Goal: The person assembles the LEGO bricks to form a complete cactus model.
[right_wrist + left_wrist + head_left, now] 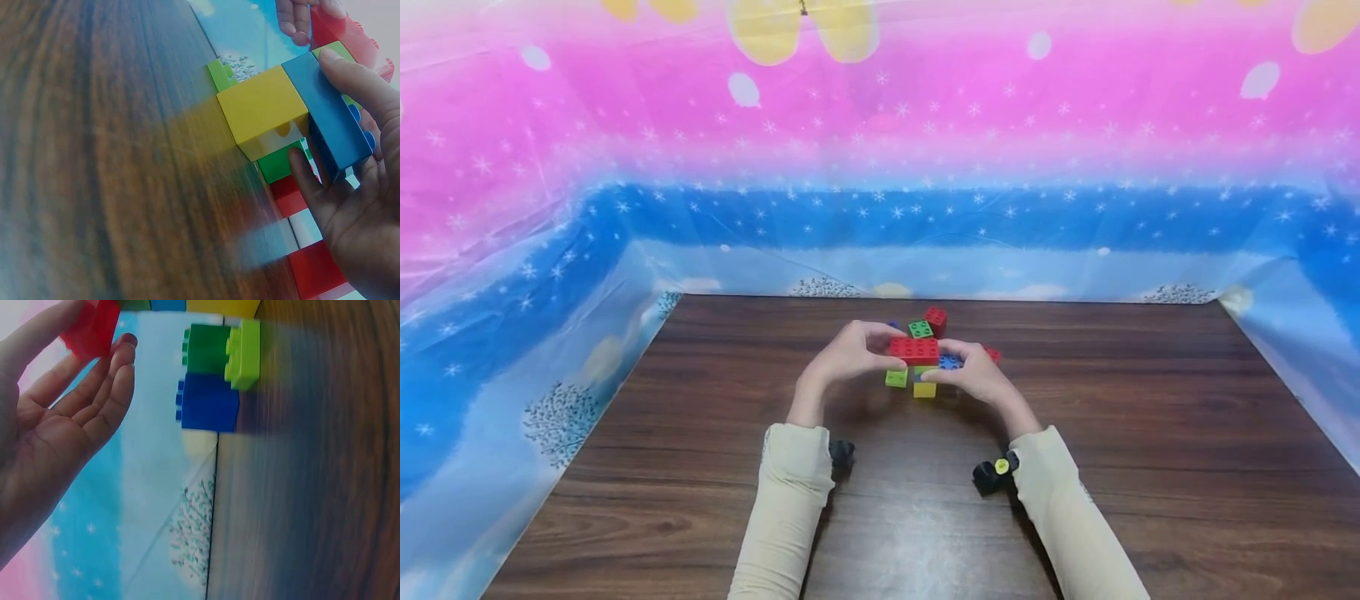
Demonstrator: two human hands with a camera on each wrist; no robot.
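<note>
Thumb and fingers of the left hand (847,354) are pinching the left end of a long red brick (914,351), which is sitting mid-scene with its studs facing up. The right hand (981,373) is grasping the right part of a long blue brick (328,115), its thumb pressing from the near side and its other fingers reaching round the far side. Below the red brick, a lime brick (927,368) is resting on the left part of the blue one, and a yellow brick (924,389) is forming the bottom of this stack, with the blue brick jutting out to the right past it. Whether the red brick is touching the lime one, the views are not showing clearly. Just left of the stack, a small lime block (896,378) is lying on the table. On the far side, a green block (921,329) is standing near a red block (936,319), while a blue block (210,402) is sitting to their left, mostly hidden from above by the left hand. Another red piece (992,355) is showing to the right, beyond the right hand. Cream sleeves (793,500) are covering both forearms, and black devices (996,475) are sitting at the wrists. Beyond the brown wooden table (1150,417), a pink and blue snowflake cloth (880,125) is hanging.
</note>
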